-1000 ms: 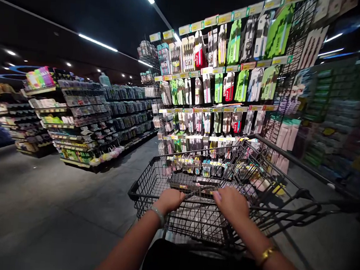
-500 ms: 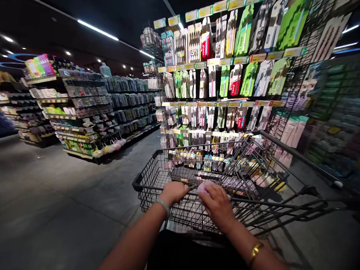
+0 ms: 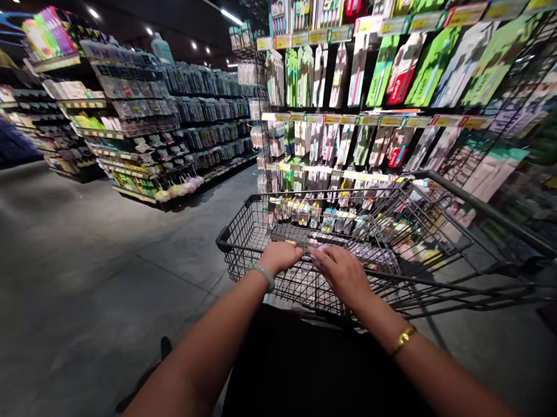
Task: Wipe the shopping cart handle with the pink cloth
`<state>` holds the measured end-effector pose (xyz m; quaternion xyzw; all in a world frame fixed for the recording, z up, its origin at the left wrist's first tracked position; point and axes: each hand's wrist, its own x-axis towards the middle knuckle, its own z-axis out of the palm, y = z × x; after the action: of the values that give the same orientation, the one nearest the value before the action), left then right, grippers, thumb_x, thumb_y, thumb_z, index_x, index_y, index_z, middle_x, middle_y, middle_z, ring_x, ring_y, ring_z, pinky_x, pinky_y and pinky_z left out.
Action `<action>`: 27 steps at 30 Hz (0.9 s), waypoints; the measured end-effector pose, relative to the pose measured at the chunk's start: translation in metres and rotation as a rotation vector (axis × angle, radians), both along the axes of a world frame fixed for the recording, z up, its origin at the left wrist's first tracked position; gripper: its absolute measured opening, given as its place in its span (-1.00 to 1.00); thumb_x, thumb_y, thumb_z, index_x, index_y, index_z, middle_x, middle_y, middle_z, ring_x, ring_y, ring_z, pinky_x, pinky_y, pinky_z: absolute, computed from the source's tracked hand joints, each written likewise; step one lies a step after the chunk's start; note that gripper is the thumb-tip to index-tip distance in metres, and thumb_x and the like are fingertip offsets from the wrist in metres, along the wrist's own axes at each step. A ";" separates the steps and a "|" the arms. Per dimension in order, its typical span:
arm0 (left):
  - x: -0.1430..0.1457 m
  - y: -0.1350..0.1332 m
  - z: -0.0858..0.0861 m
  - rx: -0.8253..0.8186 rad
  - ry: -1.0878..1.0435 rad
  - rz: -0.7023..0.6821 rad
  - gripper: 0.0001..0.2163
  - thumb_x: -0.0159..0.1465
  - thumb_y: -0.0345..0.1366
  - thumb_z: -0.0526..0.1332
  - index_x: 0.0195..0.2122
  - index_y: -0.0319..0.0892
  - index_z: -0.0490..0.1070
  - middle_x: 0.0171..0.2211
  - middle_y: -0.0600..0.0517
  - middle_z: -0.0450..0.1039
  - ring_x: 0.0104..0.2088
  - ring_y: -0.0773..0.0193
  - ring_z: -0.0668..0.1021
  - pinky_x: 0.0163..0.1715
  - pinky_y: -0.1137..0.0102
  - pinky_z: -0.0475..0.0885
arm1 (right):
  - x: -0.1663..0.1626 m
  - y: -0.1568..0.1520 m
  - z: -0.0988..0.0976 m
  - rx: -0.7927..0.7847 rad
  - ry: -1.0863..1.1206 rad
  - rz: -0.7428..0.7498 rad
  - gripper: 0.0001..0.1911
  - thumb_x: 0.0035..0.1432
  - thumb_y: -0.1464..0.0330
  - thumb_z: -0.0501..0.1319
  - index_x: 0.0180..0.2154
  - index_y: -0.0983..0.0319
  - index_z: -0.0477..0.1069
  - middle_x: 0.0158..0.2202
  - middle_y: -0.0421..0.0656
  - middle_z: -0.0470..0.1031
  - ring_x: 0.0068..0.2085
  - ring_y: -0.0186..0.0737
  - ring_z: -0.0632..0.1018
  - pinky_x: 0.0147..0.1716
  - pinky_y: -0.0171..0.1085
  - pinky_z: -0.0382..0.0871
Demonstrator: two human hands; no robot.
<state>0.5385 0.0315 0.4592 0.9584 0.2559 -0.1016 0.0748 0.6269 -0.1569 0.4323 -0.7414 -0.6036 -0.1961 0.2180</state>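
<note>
A black wire shopping cart [image 3: 224, 239] stands sideways right in front of me. My left hand [image 3: 280, 257], with a pale bangle at the wrist, is closed on the cart's near rim. Beside it, my right hand [image 3: 346, 275] rests at the same rim, its fingers curled over a small, soft-looking lilac-pink thing [image 3: 321, 253]. Most of that thing is hidden under the fingers, so its kind is unclear. Inside the cart lie some goods, among them a purplish patterned pack [image 3: 376, 253], seen only partly through the wires.
Just beyond the cart rises a rack of hanging toothbrush packs [image 3: 383, 72] with price strips. Further shelves [image 3: 134, 133] full of packaged goods stand to the left, with an aisle between. Grey floor [image 3: 85, 277] stretches at the left. A shoe [image 3: 165, 347] shows low down.
My view has tipped downward and nearer, so the rack looks larger and its top row is cut off. Both hands stay at the cart rim; less of the lilac-pink thing shows.
</note>
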 end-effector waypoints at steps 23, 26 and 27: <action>-0.008 -0.007 0.003 0.001 -0.024 -0.006 -0.50 0.34 -0.16 -0.15 -0.38 -0.21 0.58 -0.40 -0.11 0.60 -0.18 0.10 0.60 -0.21 0.34 0.38 | 0.010 0.013 0.023 -0.254 0.214 0.008 -0.72 0.26 0.14 0.18 -0.07 0.04 0.54 -0.09 -0.11 0.48 -0.14 -0.14 0.47 -0.22 -0.23 0.31; -0.008 -0.004 0.000 0.002 -0.028 0.001 -0.49 0.35 -0.15 -0.15 -0.41 -0.20 0.58 -0.37 -0.11 0.61 -0.19 0.11 0.60 -0.23 0.35 0.39 | 0.019 0.000 0.014 -0.104 0.348 0.084 -0.75 0.26 0.27 0.15 -0.08 0.08 0.53 -0.10 -0.14 0.51 -0.10 -0.17 0.50 -0.15 -0.24 0.34; -0.008 -0.003 -0.002 0.003 -0.032 0.005 -0.49 0.35 -0.15 -0.15 -0.40 -0.20 0.58 -0.35 -0.12 0.61 -0.19 0.10 0.60 -0.23 0.34 0.40 | 0.021 0.000 0.012 -0.016 0.410 0.047 -0.75 0.24 0.30 0.16 -0.08 0.10 0.53 -0.09 -0.12 0.52 -0.07 -0.16 0.50 -0.11 -0.23 0.34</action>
<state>0.5303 0.0287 0.4577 0.9595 0.2570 -0.0857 0.0775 0.6482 -0.1570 0.4440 -0.7531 -0.5654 -0.0312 0.3349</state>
